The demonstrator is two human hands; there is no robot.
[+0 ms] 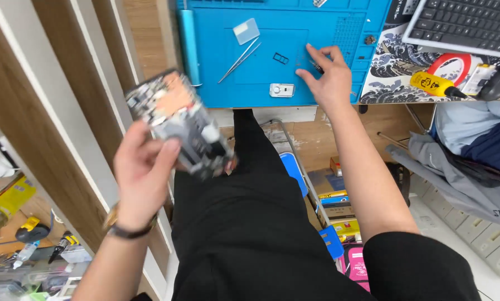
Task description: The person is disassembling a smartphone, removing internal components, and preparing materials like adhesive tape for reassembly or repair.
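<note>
Left hand (144, 173), left of centre, grips an opened phone (177, 122) with its back off and boards showing, raised off the bench over the lap; the view there is motion-blurred. Right hand (328, 75), upper centre, fingers spread narrow, tips down on the blue mat (216, 83) at what looks like a thin dark tool; can't tell whether it's gripped yet. Tweezers (240, 58), small black tray (280, 58) and a white part (281, 90) lie on the mat to its left. Looks like a teardown, at the tool pick-up step. Next move calls for a firm pinch, then a steadier phone.
</note>
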